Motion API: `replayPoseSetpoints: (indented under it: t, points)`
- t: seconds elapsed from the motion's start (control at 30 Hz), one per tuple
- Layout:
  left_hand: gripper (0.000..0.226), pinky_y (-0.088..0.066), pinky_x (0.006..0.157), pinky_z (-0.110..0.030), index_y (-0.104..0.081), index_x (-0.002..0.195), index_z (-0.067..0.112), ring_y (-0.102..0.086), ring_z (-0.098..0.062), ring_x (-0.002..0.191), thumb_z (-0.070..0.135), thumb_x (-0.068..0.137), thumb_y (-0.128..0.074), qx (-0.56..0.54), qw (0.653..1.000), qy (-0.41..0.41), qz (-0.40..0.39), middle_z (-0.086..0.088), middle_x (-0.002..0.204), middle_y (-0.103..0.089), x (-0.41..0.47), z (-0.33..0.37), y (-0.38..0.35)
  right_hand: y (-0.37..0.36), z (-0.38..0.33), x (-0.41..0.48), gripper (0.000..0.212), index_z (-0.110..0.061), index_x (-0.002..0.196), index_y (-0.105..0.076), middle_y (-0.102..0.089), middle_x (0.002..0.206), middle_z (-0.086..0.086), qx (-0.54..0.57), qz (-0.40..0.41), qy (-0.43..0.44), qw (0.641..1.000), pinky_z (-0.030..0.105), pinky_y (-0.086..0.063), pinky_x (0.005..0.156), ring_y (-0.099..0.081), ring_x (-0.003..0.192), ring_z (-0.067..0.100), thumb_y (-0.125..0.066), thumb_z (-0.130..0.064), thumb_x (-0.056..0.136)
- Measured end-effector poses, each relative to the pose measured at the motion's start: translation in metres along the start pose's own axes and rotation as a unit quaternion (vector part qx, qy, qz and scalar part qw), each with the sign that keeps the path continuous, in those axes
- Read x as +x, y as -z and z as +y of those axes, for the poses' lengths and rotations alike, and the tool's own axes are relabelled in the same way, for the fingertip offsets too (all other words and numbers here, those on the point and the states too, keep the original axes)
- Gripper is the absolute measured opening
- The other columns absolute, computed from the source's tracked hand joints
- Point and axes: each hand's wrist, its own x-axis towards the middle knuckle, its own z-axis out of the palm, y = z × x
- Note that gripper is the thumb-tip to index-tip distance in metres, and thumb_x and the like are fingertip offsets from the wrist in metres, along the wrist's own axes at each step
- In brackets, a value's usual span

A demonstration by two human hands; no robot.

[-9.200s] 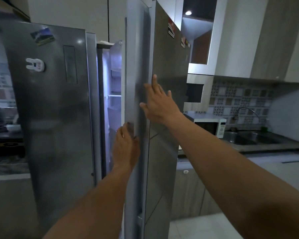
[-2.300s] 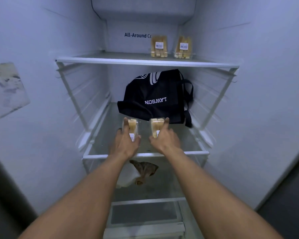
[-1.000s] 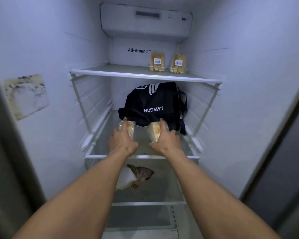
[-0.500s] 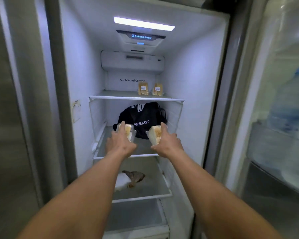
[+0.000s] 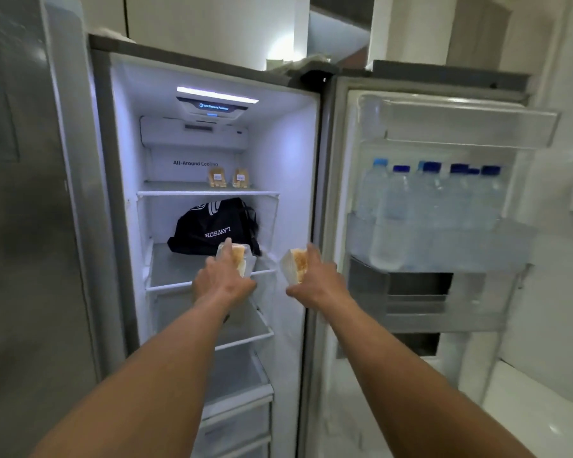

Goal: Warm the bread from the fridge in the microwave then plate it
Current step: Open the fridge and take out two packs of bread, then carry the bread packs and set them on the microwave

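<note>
Fetch nearly done: left bread pack (image 5: pixel 240 261) gripped in left hand (image 5: pixel 222 283), right bread pack (image 5: pixel 296 267) gripped in right hand (image 5: pixel 318 281), both held at mouth of open fridge (image 5: pixel 278 143); microwaving and plating yet to come.

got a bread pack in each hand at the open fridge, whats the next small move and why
Probably draw both packs back, clear of the fridge opening. The left hand grips one clear plastic bread pack in front of the middle glass shelf; the right hand grips a second bread pack beside the open white fridge door.
</note>
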Motion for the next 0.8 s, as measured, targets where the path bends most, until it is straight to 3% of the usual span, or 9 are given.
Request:
replayPoseSetpoints:
  t: [0.33,0.6,0.73,0.8]
  points:
    - [0.104,-0.048,0.093,-0.043,-0.01,0.156,0.036,-0.054,-0.037,0.121,0.047,0.073,-0.072,-0.043,0.995,-0.069,-0.059,-0.014,0.137,-0.048,-0.074,0.073,0.001,0.084,0.066,-0.08,0.107,-0.038,0.154,-0.004,-0.039,0.142,0.024,-0.028,0.045,-0.062,0.997,0.051,-0.045,0.101,-0.046,0.125,0.046,-0.077,-0.047,0.076]
    - [0.103,-0.048,0.088,-0.041,-0.013,0.156,0.034,-0.057,-0.032,0.118,0.051,0.072,-0.072,-0.071,0.984,-0.145,-0.071,-0.007,0.132,-0.055,-0.12,0.12,-0.005,0.126,0.107,-0.142,0.111,-0.042,0.152,-0.001,-0.049,0.136,0.02,-0.069,0.101,-0.086,0.989,0.051,-0.05,0.095,-0.055,0.115,0.041,-0.077,-0.049,0.072]
    - [0.104,-0.048,0.082,-0.039,-0.015,0.155,0.031,-0.059,-0.031,0.116,0.05,0.073,-0.076,-0.088,0.97,-0.204,-0.095,-0.007,0.133,-0.056,-0.139,0.148,-0.008,0.153,0.132,-0.177,0.108,-0.041,0.154,-0.003,-0.049,0.136,0.019,-0.082,0.135,-0.138,0.978,0.05,-0.05,0.096,-0.054,0.116,0.042,-0.078,-0.047,0.075]
    - [0.106,-0.05,0.088,-0.041,-0.012,0.156,0.031,-0.058,-0.031,0.119,0.051,0.073,-0.075,-0.098,0.964,-0.225,-0.105,-0.006,0.138,-0.054,-0.148,0.163,-0.009,0.164,0.143,-0.193,0.108,-0.042,0.154,-0.003,-0.045,0.138,0.021,-0.09,0.149,-0.171,0.97,0.048,-0.049,0.096,-0.052,0.118,0.043,-0.077,-0.047,0.075]
